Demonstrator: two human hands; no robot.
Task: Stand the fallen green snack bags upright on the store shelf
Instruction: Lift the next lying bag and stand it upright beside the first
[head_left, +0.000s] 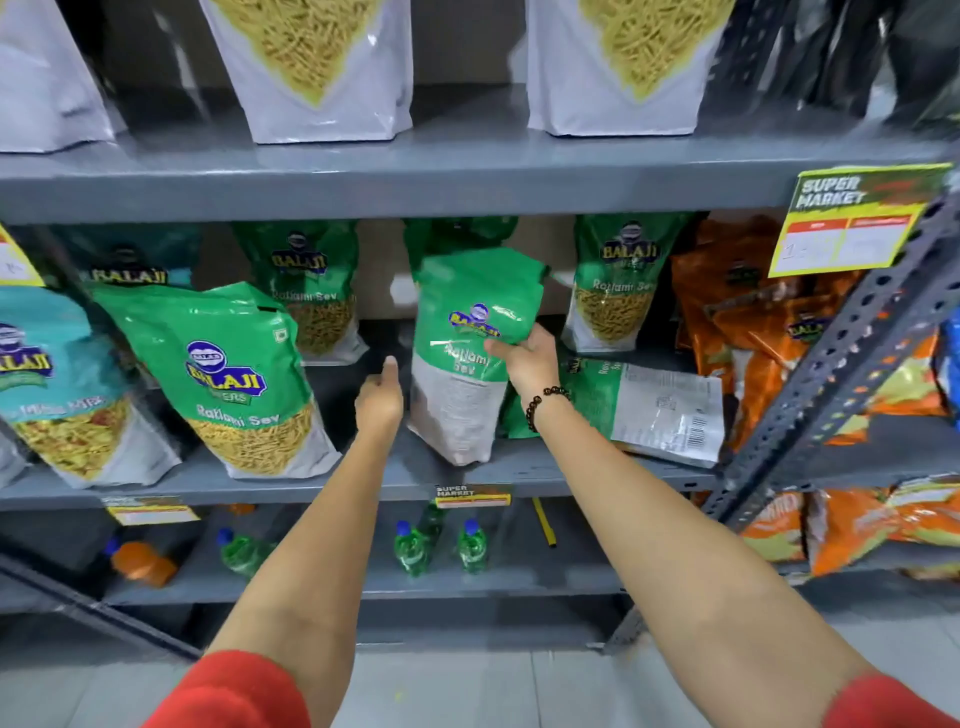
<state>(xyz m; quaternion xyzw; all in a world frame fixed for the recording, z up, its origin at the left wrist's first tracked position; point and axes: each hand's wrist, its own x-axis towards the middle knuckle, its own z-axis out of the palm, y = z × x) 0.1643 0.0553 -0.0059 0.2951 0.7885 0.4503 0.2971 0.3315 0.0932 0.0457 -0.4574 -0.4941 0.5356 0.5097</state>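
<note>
My right hand (524, 358) grips a green snack bag (467, 322) by its right edge; the bag stands nearly upright at the middle of the grey shelf (395, 483). My left hand (379, 397) hovers just left of that bag, fingers loosely apart, holding nothing. Another green bag (649, 405) lies flat on the shelf to the right, back side up. A large green bag (228, 374) leans at the front left. Two more green bags (311, 280) (618, 280) stand upright at the back.
Teal bags (47, 384) stand at the far left, orange bags (748, 322) at the right. A perforated grey post (852, 358) slants across the right side. White bags fill the shelf above; green bottles (441, 545) stand on the shelf below.
</note>
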